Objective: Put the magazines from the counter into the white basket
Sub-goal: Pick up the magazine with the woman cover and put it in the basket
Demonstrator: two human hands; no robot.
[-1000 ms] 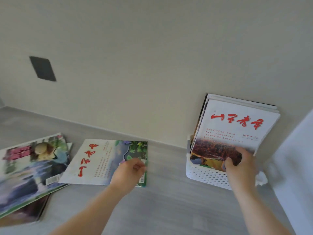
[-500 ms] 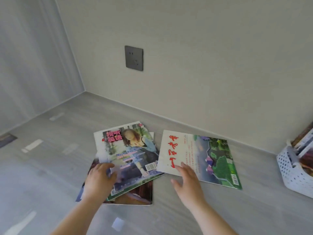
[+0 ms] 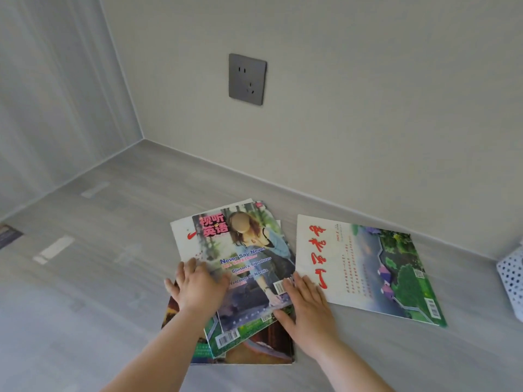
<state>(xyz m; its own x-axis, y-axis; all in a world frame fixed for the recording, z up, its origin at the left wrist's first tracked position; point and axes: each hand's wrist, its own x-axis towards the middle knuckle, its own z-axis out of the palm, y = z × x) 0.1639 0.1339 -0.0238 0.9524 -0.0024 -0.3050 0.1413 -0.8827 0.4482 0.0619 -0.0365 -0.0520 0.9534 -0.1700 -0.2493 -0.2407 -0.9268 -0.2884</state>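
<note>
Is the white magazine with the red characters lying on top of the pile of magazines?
No, the white magazine lies flat on the counter to the right of the pile, not on it.

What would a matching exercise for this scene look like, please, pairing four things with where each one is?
Things
1. left hand
2. white basket
3. socket
4. landscape-cover magazine

Places
A. at the view's right edge, mostly cut off
B. on the wall
C. flat on the counter, lying singly, right of the stack
D. on the left side of the stack's top magazine

Pairs: 1-D, 2-A, 3-B, 4-C
</note>
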